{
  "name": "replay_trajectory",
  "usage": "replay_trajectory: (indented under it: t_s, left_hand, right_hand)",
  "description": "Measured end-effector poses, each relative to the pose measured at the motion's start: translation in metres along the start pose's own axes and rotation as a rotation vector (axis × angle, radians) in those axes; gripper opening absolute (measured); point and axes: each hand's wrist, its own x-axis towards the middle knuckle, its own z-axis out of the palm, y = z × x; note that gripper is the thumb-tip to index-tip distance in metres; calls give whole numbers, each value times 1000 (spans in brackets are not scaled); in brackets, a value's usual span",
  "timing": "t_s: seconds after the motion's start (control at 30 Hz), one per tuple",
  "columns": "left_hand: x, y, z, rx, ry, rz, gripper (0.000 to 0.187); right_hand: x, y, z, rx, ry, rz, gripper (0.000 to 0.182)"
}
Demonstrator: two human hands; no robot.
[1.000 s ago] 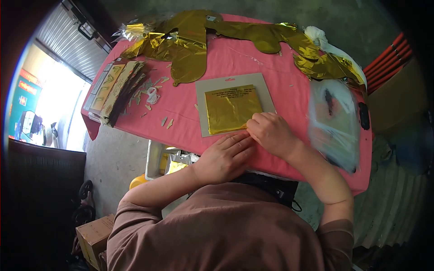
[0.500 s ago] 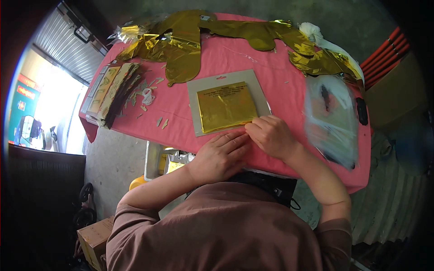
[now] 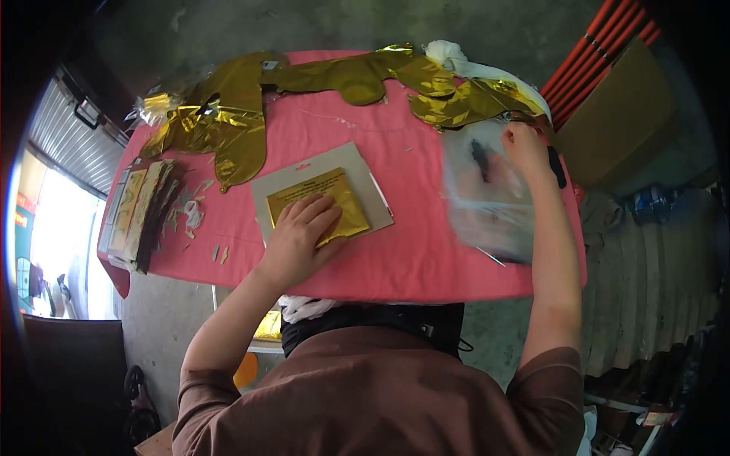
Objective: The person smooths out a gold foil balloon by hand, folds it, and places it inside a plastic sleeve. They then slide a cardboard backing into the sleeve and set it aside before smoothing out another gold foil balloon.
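Note:
My left hand [image 3: 299, 237] lies flat, fingers spread, on a folded gold foil square [image 3: 323, 199] that rests on a grey card [image 3: 344, 166] on the pink table [image 3: 403, 251]. My right hand [image 3: 525, 148] is stretched out to the far right, its fingers at the top edge of a stack of clear plastic bags [image 3: 487, 194]. Whether it grips the top bag I cannot tell.
Crumpled gold foil balloons [image 3: 228, 125] spread along the table's far edge, with a white bag [image 3: 450, 57] behind them. A stack of packed gold cards [image 3: 141, 213] lies at the left edge among paper scraps [image 3: 190, 216]. A cardboard box [image 3: 620, 114] stands to the right.
My right hand left the foil square and reached right to the plastic bags. My left hand slid up onto the foil. The view shifted right.

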Motion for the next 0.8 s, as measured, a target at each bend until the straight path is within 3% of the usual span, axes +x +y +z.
replay_trajectory:
  t_s: [0.1,0.17,0.2,0.27,0.3,0.37,0.57,0.7,0.8]
  left_hand:
    - [0,0,1,-8,-11,-19,44]
    - [0,1,0,-11,-17,-22,44]
    - [0,0,0,-10,-21,-27,44]
    - [1,0,1,1,-16,-24,42]
    - [0,0,1,11,-9,-22,41]
    - [1,1,2,1,-10,-19,41]
    - [-3,-4,3,-34,5,-34,40]
    - [-3,-5,6,-69,27,-36,38]
    - [-3,-4,3,-50,71,-1,33]
  right_hand:
    - [2,2,-25,-8,27,19,13]
    - [-4,-21,-60,20,-363,169,15]
    - [-11,-29,-68,21,-367,170,15]
    - [-23,-40,-77,152,-676,207,16]
    - [-29,-31,-60,150,-681,210,16]
    - [-44,-1,-6,-64,-65,-131,16]
    - [-24,20,22,-120,-156,99,10]
    - [-30,13,11,-205,-129,63,9]
    - [-33,8,3,-150,-231,55,9]
